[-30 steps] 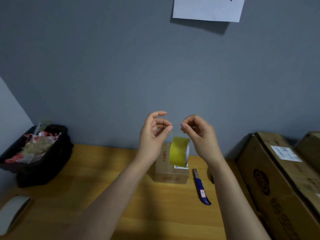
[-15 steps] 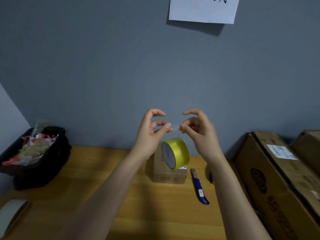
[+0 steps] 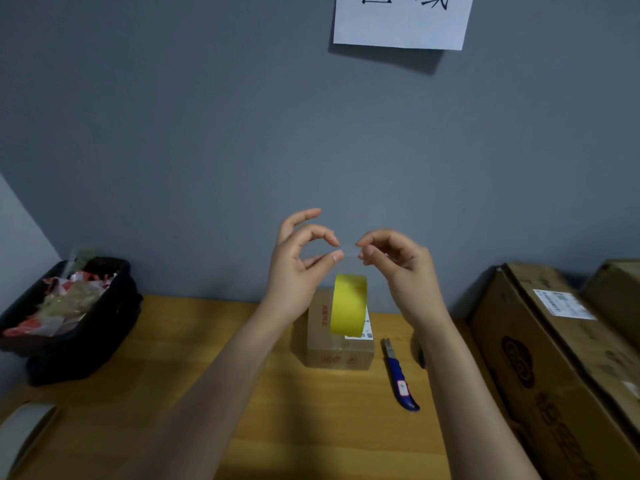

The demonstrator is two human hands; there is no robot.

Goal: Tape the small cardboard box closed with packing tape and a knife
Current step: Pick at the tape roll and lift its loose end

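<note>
Clearly the job is at an early stage. Both hands are raised in front of the grey wall, above the far part of the worktop (image 3: 311, 427). The left hand (image 3: 298, 268) and the right hand (image 3: 398, 268) each pinch, between thumb and forefinger, one side of a clear strip of tape stretched between them, and the yellow tape roll (image 3: 349, 303) hangs from that strip, edge-on to the camera, just above the small cardboard box (image 3: 337, 351).

The box sits on the worktop at about 12 o'clock from the person, with its flaps lying flat. A faint glossy band seems to cross its top, but whether that is fresh tape I cannot tell. By my reading, the free end has been peeled and nothing is yet laid down; left to do are sticking the strip over the seam, pulling it across, and cutting it. The blue knife (image 3: 400, 379) lies untouched at about 1 o'clock, just beside the box.

As for writing: the box carries red print on its top and front, too blurred to read, and a white shipping label at its right edge. The white paper (image 3: 401, 22) on the wall shows 2 black Chinese characters, cut off by the frame. The large carton (image 3: 554, 358) at 3 o'clock bears a white label and dark printing, also unreadable.
</note>
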